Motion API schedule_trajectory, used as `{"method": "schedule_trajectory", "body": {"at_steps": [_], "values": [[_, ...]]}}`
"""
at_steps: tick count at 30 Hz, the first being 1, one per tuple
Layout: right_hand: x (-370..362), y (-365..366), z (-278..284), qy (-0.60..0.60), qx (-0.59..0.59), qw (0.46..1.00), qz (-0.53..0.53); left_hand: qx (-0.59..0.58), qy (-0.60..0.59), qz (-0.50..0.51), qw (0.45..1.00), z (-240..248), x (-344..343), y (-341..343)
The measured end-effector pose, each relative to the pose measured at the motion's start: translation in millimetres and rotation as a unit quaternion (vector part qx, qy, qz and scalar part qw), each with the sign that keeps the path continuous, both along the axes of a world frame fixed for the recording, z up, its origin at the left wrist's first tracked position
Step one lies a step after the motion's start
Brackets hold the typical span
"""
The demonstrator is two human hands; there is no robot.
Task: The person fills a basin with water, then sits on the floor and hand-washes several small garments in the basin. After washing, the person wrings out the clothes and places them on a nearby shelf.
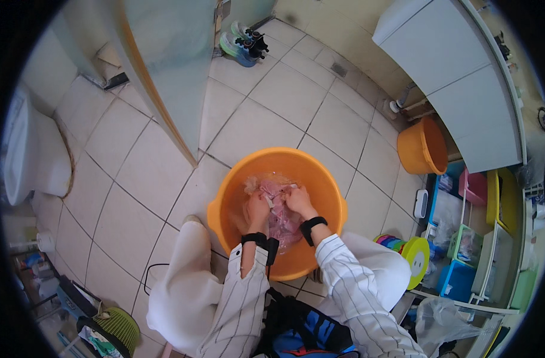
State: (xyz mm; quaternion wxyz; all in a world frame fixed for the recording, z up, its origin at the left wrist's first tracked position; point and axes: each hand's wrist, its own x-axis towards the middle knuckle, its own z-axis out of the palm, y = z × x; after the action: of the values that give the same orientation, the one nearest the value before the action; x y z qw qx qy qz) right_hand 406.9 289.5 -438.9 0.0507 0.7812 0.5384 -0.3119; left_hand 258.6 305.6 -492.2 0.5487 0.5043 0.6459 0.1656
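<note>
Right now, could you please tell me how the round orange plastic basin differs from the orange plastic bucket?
The basin looks wider; the bucket, narrower. The basin holds pink cloth, gripped by the left hand and right hand; the bucket stands untouched. Both are orange with round rims.

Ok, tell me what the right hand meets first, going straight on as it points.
Probably the pink cloth, which the right hand appears to touch; how deep it lies in the orange basin is unclear.

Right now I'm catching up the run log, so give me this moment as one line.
left hand: holding pink cloth | right hand: holding same cloth | cloth: bunched, inside orange basin | basin: on tiled floor
</note>
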Motion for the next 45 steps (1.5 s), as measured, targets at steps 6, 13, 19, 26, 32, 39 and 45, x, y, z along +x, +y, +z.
{"method": "schedule_trajectory", "body": {"at_steps": [6, 13, 19, 26, 32, 39, 45], "values": [[-52.6, -15.3, -61.6, -0.032, -0.041, 0.991, -0.124, 0.07, 0.078, 0.117, 0.988, -44.2, 21.2, -35.6], [-29.8, 15.0, -67.8, 0.19, 0.026, 0.973, -0.13, -0.093, -0.159, 0.339, 0.923, -50.8, 32.8, -11.0], [11.2, 26.8, -21.0, 0.452, -0.055, 0.823, -0.339, -0.148, -0.235, 0.345, 0.897, -42.0, 23.7, -2.9], [-25.6, -12.0, -45.9, 0.007, 0.108, 0.994, 0.0, 0.081, 0.082, 0.097, 0.989, -35.8, 36.6, -40.2], [-7.1, -20.5, -93.0, -0.011, 0.007, 1.0, -0.021, -0.058, 0.103, -0.036, 0.992, -42.0, 17.9, -44.9], [22.7, -8.1, -21.5, 0.208, 0.033, 0.948, -0.24, -0.122, 0.103, -0.109, 0.981, 2.6, 23.8, -38.0], [15.4, -8.9, 63.6, 0.049, 0.152, 0.973, -0.166, 0.005, 0.15, -0.145, 0.978, 27.4, 35.8, -58.8]]}}
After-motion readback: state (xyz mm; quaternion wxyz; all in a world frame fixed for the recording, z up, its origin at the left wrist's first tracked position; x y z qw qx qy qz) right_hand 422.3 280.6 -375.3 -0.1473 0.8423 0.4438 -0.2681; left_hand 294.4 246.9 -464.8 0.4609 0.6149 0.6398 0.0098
